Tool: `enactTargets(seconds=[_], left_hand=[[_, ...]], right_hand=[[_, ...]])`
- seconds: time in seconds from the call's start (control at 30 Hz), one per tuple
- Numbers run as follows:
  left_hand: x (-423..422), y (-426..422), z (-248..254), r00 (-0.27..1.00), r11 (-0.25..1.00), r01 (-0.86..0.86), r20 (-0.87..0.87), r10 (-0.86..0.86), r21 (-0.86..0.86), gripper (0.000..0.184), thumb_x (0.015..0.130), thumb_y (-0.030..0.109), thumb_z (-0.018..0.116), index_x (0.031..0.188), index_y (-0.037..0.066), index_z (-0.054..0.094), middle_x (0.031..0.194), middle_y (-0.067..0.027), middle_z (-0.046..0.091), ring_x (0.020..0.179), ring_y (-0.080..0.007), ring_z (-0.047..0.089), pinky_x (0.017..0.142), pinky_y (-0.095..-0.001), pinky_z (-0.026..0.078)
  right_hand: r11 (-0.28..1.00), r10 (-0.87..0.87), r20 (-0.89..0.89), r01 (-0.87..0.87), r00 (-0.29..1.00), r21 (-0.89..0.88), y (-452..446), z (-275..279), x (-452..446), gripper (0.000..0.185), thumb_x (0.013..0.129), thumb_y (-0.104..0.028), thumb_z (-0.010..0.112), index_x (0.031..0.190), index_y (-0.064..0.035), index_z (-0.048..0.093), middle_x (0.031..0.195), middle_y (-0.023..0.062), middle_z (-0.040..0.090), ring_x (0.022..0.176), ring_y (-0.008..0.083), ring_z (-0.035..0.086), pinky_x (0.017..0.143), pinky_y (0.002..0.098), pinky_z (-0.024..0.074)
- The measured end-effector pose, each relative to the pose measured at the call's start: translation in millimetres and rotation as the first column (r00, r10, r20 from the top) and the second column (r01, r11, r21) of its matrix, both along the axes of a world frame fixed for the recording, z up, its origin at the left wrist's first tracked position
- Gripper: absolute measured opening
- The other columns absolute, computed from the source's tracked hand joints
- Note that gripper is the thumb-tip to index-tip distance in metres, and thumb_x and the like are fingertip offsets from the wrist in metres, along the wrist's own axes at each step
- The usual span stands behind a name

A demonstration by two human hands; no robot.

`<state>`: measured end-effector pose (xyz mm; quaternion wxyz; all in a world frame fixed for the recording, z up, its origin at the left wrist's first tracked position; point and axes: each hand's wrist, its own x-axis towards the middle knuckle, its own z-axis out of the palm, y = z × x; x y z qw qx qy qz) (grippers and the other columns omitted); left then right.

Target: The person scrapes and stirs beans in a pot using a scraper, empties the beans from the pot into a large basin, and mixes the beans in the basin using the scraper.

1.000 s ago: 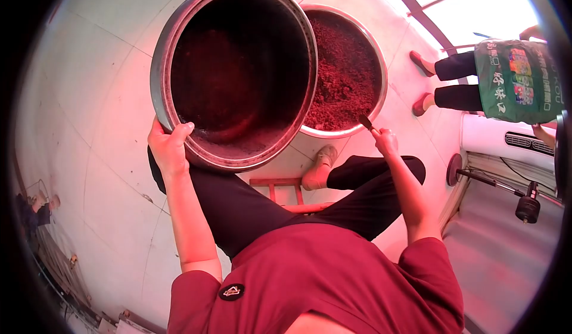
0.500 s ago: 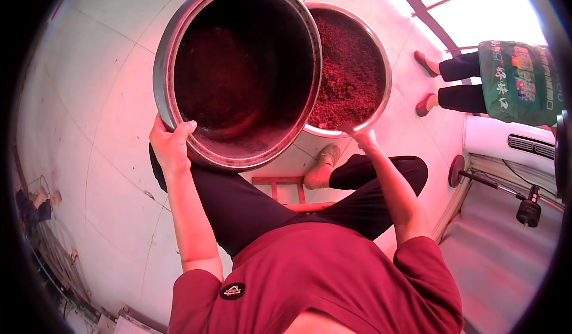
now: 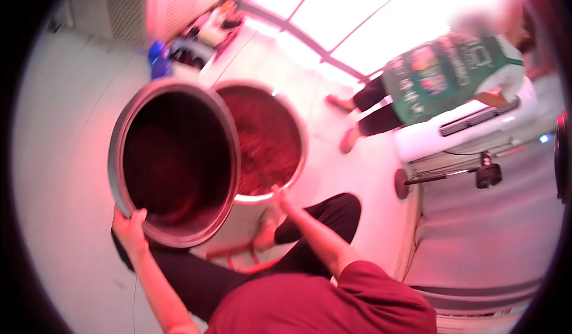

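A large, deep metal pot (image 3: 179, 238) leans on its side, its dark mouth facing up towards me. My left hand (image 3: 130, 227) grips its lower left rim, with the thumb over the edge. Beyond and to the right, partly hidden by the pot, a wide metal basin (image 3: 303, 149) holds a reddish, crumbly mass (image 3: 268, 143). At the basin's near rim my right hand (image 3: 281, 199) is closed; blur hides what its fingers hold, if anything.
A low wooden stool (image 3: 229, 253) is near my legs. Another person in a green apron (image 3: 435, 75) stands at the right, by a white appliance (image 3: 411, 140). A black device on an arm (image 3: 488, 175) juts out at right. A blue bottle (image 3: 159, 60) stands behind the pot.
My view has turned up and to the right, so the pot and basin appear lower and further left. More of the person in the apron shows. Both hands keep their places at the rims.
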<state>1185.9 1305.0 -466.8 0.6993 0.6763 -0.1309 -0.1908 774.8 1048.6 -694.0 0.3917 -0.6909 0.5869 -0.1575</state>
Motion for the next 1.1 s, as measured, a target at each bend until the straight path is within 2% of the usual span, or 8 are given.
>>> enactTargets(seconds=[0.47,0.53,0.63,0.73,0.93,0.97,1.03,1.1], left_hand=[[3.4,3.1,-1.4,0.999,0.998,0.049,-0.007,-0.049,0.027,0.055,0.059,-0.005,0.055,0.114,-0.003,0.051,0.103,-0.0043,0.054,0.090,-0.0152,0.050,0.085,-0.0241,0.038],[4.4,2.0,-1.8,0.999,0.998,0.052,0.006,-0.052,0.023,0.052,0.060,-0.004,0.056,0.111,-0.003,0.052,0.096,-0.0030,0.053,0.084,-0.0132,0.050,0.080,-0.0235,0.039],[3.0,3.7,-1.3,0.999,0.998,0.039,0.028,-0.040,0.046,0.047,0.060,-0.004,0.058,0.107,-0.003,0.053,0.091,-0.0013,0.053,0.081,-0.0117,0.049,0.077,-0.0230,0.040],[-3.1,-1.5,15.3,0.999,1.000,0.019,0.027,-0.019,0.005,0.045,0.060,-0.004,0.059,0.105,-0.003,0.054,0.090,-0.0009,0.052,0.080,-0.0118,0.049,0.076,-0.0232,0.041],[-7.3,-7.3,30.1,1.000,0.998,-0.008,-0.010,0.009,0.060,0.038,0.061,-0.004,0.060,0.099,-0.002,0.056,0.084,0.0005,0.053,0.076,-0.0103,0.050,0.074,-0.0230,0.041],[-2.6,-1.8,21.2,0.999,0.991,0.022,-0.049,-0.016,0.129,0.043,0.062,-0.002,0.061,0.105,-0.003,0.056,0.094,-0.0040,0.058,0.085,-0.0139,0.054,0.083,-0.0260,0.040],[-5.2,-5.3,28.2,0.998,0.996,0.026,-0.056,-0.022,0.084,0.041,0.062,-0.002,0.061,0.103,-0.002,0.056,0.093,-0.0039,0.059,0.084,-0.0136,0.054,0.083,-0.0256,0.040],[-8.9,-10.0,35.5,0.998,0.998,0.000,-0.058,0.004,0.059,0.037,0.062,-0.004,0.061,0.098,-0.001,0.057,0.083,0.0004,0.054,0.075,-0.0099,0.050,0.075,-0.0229,0.040]], right_hand=[[0.975,0.210,-0.265,-0.182,0.941,0.127,16.3,130.7,76.7,0.033,0.085,-0.035,0.053,0.092,-0.0038,0.049,0.091,0.0200,0.061,0.088,0.0365,0.059,0.074,0.0451,0.0451],[0.998,0.012,-0.022,-0.010,1.000,0.064,7.4,103.1,68.3,0.031,0.083,-0.028,0.054,0.083,0.0028,0.054,0.078,0.0182,0.062,0.072,0.0282,0.061,0.066,0.0414,0.0458],[0.979,0.161,-0.163,-0.179,0.974,-0.103,-44.4,-4.0,5.4,0.031,0.076,-0.030,0.065,0.076,-0.0004,0.058,0.063,0.0079,0.054,0.053,0.0188,0.054,0.046,0.0353,0.0422],[0.989,-0.105,-0.069,0.112,0.992,0.099,-49.8,60.1,10.7,0.021,0.076,-0.018,0.063,0.064,-0.0015,0.060,0.048,0.0056,0.051,0.043,0.0153,0.054,0.037,0.0323,0.0405],[0.977,0.015,-0.611,0.117,0.791,0.176,-89.7,57.2,-8.2,0.043,0.080,-0.048,0.057,0.083,-0.0056,0.064,0.051,0.0085,0.055,0.041,0.0166,0.053,0.036,0.0340,0.0421],[0.980,0.149,-0.630,-0.028,0.762,0.199,-107.9,21.7,-32.3,0.055,0.076,-0.053,0.061,0.068,0.0013,0.063,0.051,0.0097,0.057,0.044,0.0186,0.057,0.039,0.0356,0.0456],[0.964,0.056,-0.731,0.154,0.680,0.216,-77.5,112.9,21.5,0.035,0.073,-0.031,0.066,0.091,-0.0020,0.065,0.089,0.0176,0.066,0.084,0.0310,0.064,0.072,0.0429,0.0517],[0.946,0.105,-0.727,0.157,0.679,0.284,-75.6,108.4,24.7,0.030,0.074,-0.027,0.063,0.090,-0.0021,0.066,0.084,0.0186,0.066,0.084,0.0311,0.064,0.071,0.0430,0.0518]])
